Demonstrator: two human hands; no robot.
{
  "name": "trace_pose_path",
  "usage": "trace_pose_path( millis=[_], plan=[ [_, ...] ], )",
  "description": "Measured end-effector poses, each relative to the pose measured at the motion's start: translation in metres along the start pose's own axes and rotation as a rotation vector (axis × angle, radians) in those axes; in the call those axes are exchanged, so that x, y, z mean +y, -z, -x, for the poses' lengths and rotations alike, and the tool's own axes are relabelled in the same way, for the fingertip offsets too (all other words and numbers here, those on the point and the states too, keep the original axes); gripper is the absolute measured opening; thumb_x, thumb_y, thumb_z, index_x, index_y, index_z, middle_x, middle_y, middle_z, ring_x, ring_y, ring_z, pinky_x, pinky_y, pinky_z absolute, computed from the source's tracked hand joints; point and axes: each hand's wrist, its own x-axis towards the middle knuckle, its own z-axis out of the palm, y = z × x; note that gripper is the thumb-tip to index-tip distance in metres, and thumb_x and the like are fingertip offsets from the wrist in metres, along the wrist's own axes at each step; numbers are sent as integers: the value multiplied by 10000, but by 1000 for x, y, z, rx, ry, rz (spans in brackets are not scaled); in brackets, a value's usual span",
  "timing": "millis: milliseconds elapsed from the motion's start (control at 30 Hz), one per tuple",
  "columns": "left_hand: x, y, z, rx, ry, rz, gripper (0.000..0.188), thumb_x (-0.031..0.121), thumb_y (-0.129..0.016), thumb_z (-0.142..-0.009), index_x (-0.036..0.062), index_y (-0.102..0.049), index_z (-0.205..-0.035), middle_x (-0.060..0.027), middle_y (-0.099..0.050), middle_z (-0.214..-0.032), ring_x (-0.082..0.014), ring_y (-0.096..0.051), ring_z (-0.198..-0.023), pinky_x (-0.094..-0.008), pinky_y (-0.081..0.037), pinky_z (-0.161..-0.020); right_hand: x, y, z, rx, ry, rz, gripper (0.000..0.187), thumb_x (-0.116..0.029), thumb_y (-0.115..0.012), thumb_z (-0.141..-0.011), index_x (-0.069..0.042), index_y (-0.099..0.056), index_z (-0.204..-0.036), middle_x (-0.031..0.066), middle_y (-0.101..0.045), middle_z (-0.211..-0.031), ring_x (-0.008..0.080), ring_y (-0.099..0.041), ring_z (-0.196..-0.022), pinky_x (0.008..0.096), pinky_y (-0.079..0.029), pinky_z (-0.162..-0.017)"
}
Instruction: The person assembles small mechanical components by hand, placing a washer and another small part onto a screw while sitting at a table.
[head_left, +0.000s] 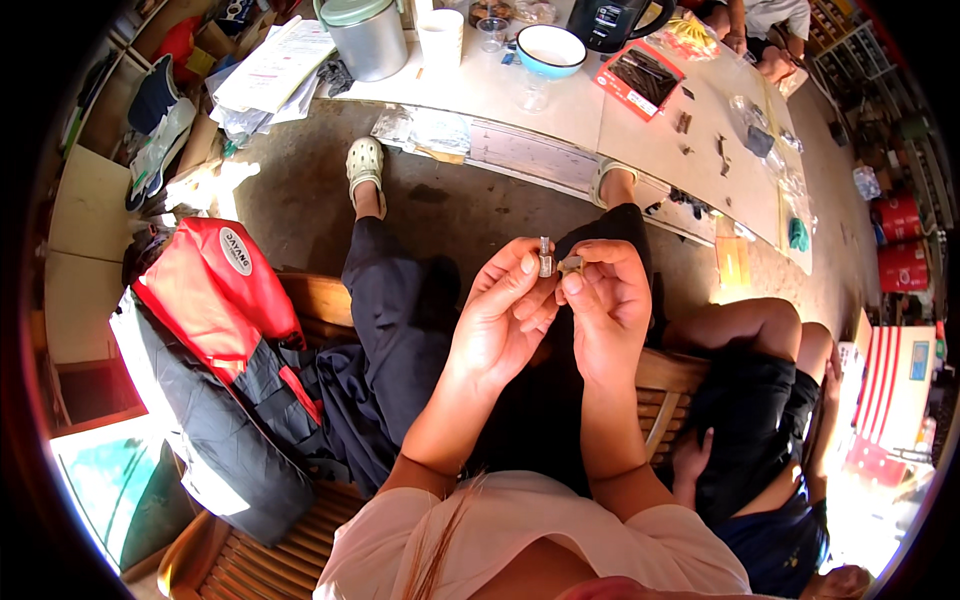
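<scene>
Both of my hands are raised close together above my lap. My left hand (498,305) pinches a small, shiny metal cylinder (545,257) upright between thumb and fingers; it looks ridged, perhaps a threaded fitting. Just beside it, my right hand (607,300) grips a small brownish-grey piece (571,265) between thumb and forefinger. Its exact kind is too small to make out. The two pieces are very near each other, and whether they touch cannot be told.
Ahead stands a pale table (480,90) with a lidded metal pot (365,38), a blue bowl (551,50), a black kettle (612,22) and a red box of dark pieces (640,78). A red-and-black jacket (225,300) lies at left. Another person's legs (745,345) are at right.
</scene>
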Motion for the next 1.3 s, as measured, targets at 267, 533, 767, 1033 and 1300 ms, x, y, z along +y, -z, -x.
trace_pose_path(
  millis=[267, 533, 767, 1033, 1300],
  plan=[
    [2, -4, 1, 19, 3, -71, 161, 119, -581, -870, 27, -595, -1001, 22, -526, -727, -32, -343, -512, -180, -302, -469, -1, 4, -4, -88, 204, 174, 136, 59, -600, -798, -10, -554, -906, 88, -499, -1003, 146, -501, -914, 257, -413, -809],
    [7, -5, 2, -9, -86, -157, 143, 109, -583, -868, 28, -603, -983, 33, -514, -702, -33, -315, -499, -184, -285, -462, -11, 1, -5, -74, 356, 565, 105, 53, -623, -744, -27, -601, -809, 107, -551, -954, 187, -529, -877, 282, -433, -777],
    [2, -8, 5, 52, -92, -236, 123, 91, -581, -867, 28, -602, -970, 20, -544, -743, -28, -334, -510, -173, -283, -462, -10, 0, -7, -61, 396, 578, 129, 62, -622, -719, -32, -600, -804, 109, -568, -944, 195, -552, -858, 290, -442, -762],
    [-2, -9, 5, 26, -91, -253, 109, 84, -578, -868, 28, -603, -959, 4, -570, -774, -28, -363, -522, -166, -296, -465, -8, 0, -6, -87, 337, 474, 220, 130, -582, -675, -24, -583, -832, 111, -539, -977, 186, -537, -898, 287, -427, -801],
    [0, -13, 4, 35, -107, -302, 111, 77, -581, -866, 30, -602, -964, 22, -548, -756, -29, -342, -521, -179, -279, -467, -15, 8, -6, -86, 281, 505, 207, 123, -566, -696, -12, -577, -852, 85, -532, -929, 135, -518, -816, 226, -414, -702]
  ],
)
